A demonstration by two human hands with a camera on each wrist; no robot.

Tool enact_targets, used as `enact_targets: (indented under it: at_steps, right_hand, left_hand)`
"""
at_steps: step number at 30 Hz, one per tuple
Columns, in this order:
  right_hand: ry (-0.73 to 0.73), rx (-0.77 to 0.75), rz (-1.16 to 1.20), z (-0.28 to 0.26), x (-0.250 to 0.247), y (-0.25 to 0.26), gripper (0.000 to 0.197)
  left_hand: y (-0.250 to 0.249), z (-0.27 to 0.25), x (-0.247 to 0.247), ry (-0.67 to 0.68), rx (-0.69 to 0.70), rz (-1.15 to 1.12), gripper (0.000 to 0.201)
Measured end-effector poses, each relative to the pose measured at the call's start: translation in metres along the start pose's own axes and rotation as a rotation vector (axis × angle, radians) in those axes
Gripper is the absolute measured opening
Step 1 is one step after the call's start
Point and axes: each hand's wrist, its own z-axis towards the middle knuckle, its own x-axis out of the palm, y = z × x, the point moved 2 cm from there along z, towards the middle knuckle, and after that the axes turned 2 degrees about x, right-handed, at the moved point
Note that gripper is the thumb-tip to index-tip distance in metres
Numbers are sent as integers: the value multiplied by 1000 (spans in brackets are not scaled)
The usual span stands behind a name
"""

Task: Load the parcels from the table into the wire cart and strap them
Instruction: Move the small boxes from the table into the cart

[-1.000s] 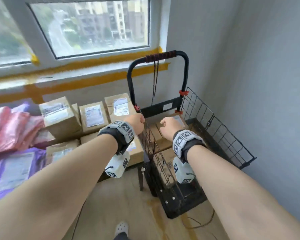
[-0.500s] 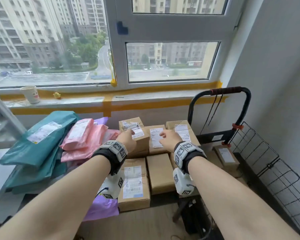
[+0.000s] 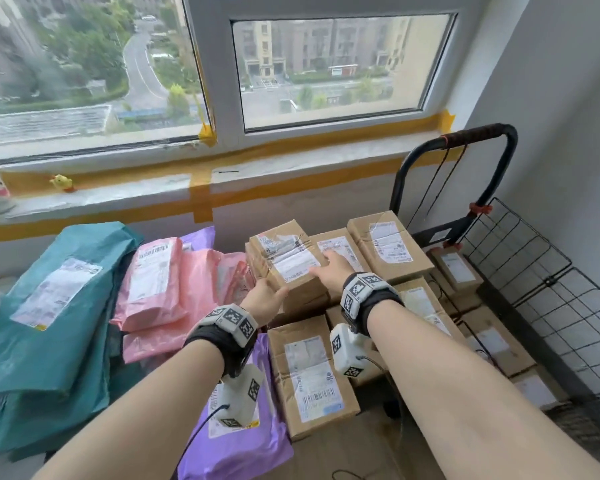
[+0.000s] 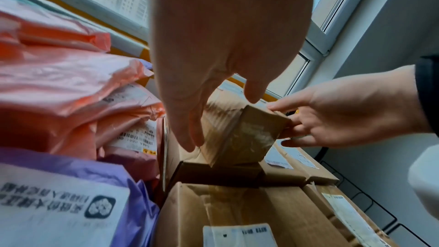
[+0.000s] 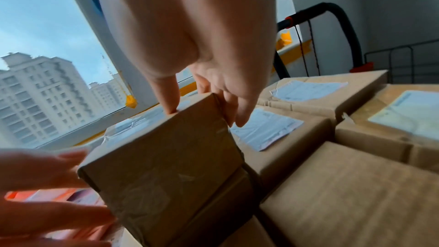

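Both hands (image 3: 267,299) (image 3: 331,270) gripping top cardboard parcel (image 3: 288,261), crowded table of parcels, wire cart (image 3: 520,258) right, window behind.

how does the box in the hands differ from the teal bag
The box is stiff brown cardboard, sits atop other boxes and is gripped by both hands; the teal bag is a soft plastic mailer, looks larger, and lies untouched at far left. Both carry white shipping labels.

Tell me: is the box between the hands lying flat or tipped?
Tipped: the cardboard box sits askew, one bottom edge raised off the box beneath.
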Motion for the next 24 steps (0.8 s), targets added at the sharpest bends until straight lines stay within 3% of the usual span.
enact_targets:
  at_steps: [4, 8, 11, 17, 24]
  right_hand:
    - [-22, -5, 103, 0, 3, -5, 65]
    - [-50, -41, 219, -8, -5, -19, 59]
    - [-97, -60, 277, -16, -19, -35, 57]
    - [-262, -72, 508, -35, -78, -82, 53]
    - [-407, 13, 577, -36, -189, -173, 55]
  left_hand:
    - [36, 35, 12, -65, -29, -100, 57]
    - [4, 11, 7, -94, -17, -161, 38]
    - [-18, 8, 8, -67, 24, -207, 40]
    - [-89, 30, 39, 76, 169, -241, 46]
    - [-204, 50, 140, 172, 269, -166, 41]
